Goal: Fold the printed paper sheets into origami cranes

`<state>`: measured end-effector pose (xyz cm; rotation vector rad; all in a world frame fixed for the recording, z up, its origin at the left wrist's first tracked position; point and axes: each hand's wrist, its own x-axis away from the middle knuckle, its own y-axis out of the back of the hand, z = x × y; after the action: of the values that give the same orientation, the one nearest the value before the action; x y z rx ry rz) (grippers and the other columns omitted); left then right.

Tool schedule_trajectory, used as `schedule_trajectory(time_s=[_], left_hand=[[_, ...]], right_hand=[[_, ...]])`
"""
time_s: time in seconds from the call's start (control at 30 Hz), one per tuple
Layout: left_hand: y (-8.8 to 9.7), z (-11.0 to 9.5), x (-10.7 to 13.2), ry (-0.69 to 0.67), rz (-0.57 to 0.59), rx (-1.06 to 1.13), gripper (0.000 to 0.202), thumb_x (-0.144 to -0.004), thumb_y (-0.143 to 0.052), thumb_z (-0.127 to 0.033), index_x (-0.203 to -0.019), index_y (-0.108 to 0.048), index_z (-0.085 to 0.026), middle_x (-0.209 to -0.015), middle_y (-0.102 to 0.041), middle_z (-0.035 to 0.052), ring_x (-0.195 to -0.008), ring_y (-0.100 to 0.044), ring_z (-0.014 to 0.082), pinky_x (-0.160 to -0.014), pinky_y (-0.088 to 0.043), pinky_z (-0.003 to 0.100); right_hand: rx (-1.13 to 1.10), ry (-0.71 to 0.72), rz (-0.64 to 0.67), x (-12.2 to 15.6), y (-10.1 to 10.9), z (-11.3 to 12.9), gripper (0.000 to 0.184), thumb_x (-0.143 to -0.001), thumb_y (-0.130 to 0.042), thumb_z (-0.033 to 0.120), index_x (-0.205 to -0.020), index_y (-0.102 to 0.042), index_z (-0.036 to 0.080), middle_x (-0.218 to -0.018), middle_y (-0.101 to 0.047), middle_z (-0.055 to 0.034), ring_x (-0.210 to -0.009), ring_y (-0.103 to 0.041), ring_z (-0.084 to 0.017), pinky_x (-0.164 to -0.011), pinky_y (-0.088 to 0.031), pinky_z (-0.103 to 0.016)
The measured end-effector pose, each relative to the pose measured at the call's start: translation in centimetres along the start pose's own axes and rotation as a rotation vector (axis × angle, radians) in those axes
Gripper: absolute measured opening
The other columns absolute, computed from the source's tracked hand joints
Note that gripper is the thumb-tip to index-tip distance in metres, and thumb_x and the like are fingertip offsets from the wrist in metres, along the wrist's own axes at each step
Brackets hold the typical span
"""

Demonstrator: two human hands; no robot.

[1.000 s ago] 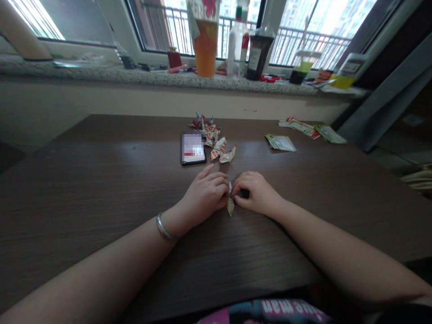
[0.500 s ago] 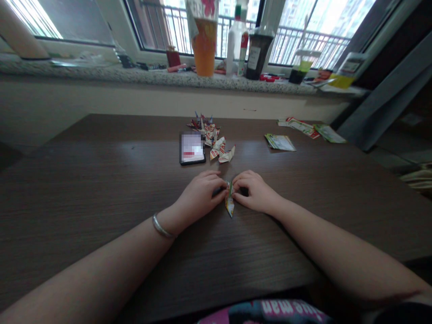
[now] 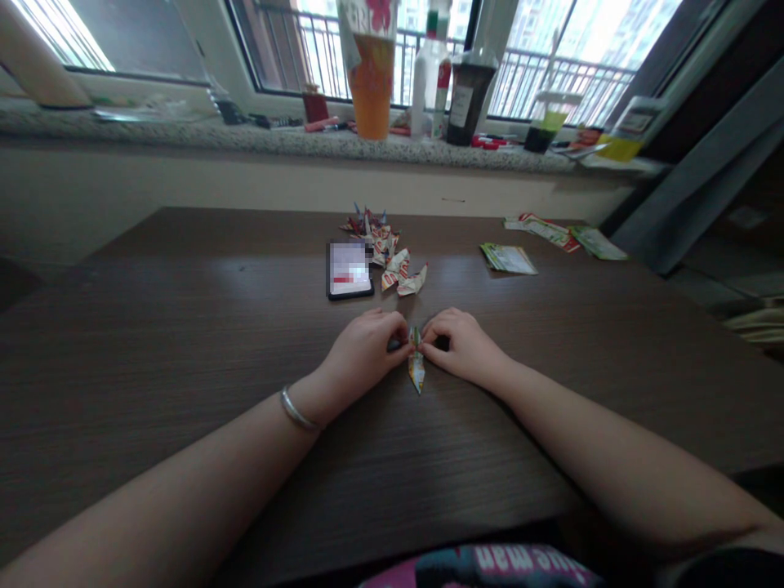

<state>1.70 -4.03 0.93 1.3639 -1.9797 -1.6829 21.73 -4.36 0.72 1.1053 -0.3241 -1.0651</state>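
A narrow strip of printed paper (image 3: 416, 374), white with green and orange, is folded to a point at its near end and lies on the brown table (image 3: 184, 343). My left hand (image 3: 367, 345) pinches its left edge between thumb and forefinger. From the other side my right hand (image 3: 462, 345) pinches the right edge, its thumb and forefinger closed in a ring. Beyond the hands are folded paper pieces (image 3: 395, 271) with red print, several of them in a cluster. A phone (image 3: 349, 269) with a blurred screen rests left of that cluster.
Flat printed papers (image 3: 510, 258) lie stacked at the table's right, with long wrappers (image 3: 545, 230) behind them. Along the stone windowsill (image 3: 245, 139) stand a tall cup of orange drink (image 3: 371, 86), bottles and small items. A grey curtain (image 3: 692, 180) hangs at the right.
My left fingers have curled in more tightly, and both hands' fingertips have drawn closer together on the paper strip. The strip itself has barely shifted.
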Motion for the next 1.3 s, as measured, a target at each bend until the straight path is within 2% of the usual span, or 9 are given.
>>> schedule_trajectory(time_s=[0.13,0.4,0.5,0.67,0.77,0.97,1.3], left_hand=[[-0.07,0.01,0.03,0.011,-0.019,0.006,0.017,-0.075,-0.071,-0.021,-0.082,-0.055,-0.018,-0.076,-0.065,0.0001,-0.073,-0.061,0.0168,-0.065,-0.047,0.028],[-0.12,0.14,0.04,-0.001,0.000,0.020,0.015,-0.078,-0.069,-0.023,-0.082,-0.056,-0.018,-0.076,-0.064,0.0004,-0.071,-0.060,0.0162,-0.063,-0.045,0.027],[0.02,0.03,-0.02,-0.048,0.006,0.011,0.012,-0.080,-0.068,-0.024,-0.080,-0.058,-0.018,-0.077,-0.063,0.0012,-0.074,-0.060,0.0170,-0.067,-0.048,0.029],[-0.02,0.01,0.11,-0.116,-0.024,-0.037,0.005,-0.081,-0.068,-0.022,-0.082,-0.065,-0.018,-0.086,-0.068,0.0048,-0.101,-0.061,0.0241,-0.088,-0.051,0.039],[0.09,-0.03,0.18,-0.125,-0.019,-0.078,0.006,-0.082,-0.067,-0.023,-0.083,-0.068,-0.017,-0.083,-0.069,0.0051,-0.106,-0.059,0.0254,-0.095,-0.049,0.042],[0.43,-0.13,0.21,-0.141,0.001,-0.142,0.013,-0.083,-0.065,-0.025,-0.076,-0.069,-0.015,-0.081,-0.070,0.0057,-0.107,-0.059,0.0272,-0.097,-0.049,0.042],[0.43,-0.23,0.49,-0.186,0.023,-0.159,0.014,-0.085,-0.061,-0.023,-0.079,-0.071,-0.016,-0.082,-0.069,0.0057,-0.112,-0.057,0.0278,-0.098,-0.048,0.042]], right_hand=[[0.022,-0.022,-0.017,0.01,-0.13,0.30,0.010,-0.078,-0.066,0.023,-0.069,-0.064,0.019,-0.082,-0.071,-0.0034,-0.087,-0.060,-0.020,-0.084,-0.041,-0.036],[0.068,-0.079,-0.047,0.20,-0.21,0.66,0.010,-0.078,-0.067,0.028,-0.073,-0.062,0.020,-0.085,-0.069,-0.0029,-0.089,-0.056,-0.021,-0.083,-0.039,-0.036],[0.082,-0.098,-0.050,0.20,-0.25,0.55,0.012,-0.078,-0.066,0.031,-0.080,-0.063,0.020,-0.087,-0.068,-0.0030,-0.089,-0.055,-0.022,-0.082,-0.039,-0.036],[0.086,-0.098,-0.059,0.26,-0.25,0.42,0.016,-0.078,-0.067,0.031,-0.089,-0.063,0.020,-0.091,-0.067,-0.0037,-0.091,-0.055,-0.022,-0.081,-0.041,-0.036],[0.074,-0.088,-0.058,0.27,-0.28,0.27,0.016,-0.078,-0.068,0.030,-0.090,-0.064,0.020,-0.091,-0.068,-0.0037,-0.092,-0.056,-0.022,-0.083,-0.041,-0.036],[0.041,-0.012,-0.044,0.37,-0.27,0.13,0.015,-0.081,-0.067,0.034,-0.089,-0.066,0.021,-0.093,-0.070,-0.0044,-0.093,-0.059,-0.021,-0.086,-0.043,-0.036],[0.068,0.049,-0.028,0.60,0.06,0.35,0.013,-0.083,-0.066,0.036,-0.087,-0.070,0.024,-0.098,-0.072,-0.0009,-0.098,-0.059,-0.020,-0.090,-0.040,-0.038]])
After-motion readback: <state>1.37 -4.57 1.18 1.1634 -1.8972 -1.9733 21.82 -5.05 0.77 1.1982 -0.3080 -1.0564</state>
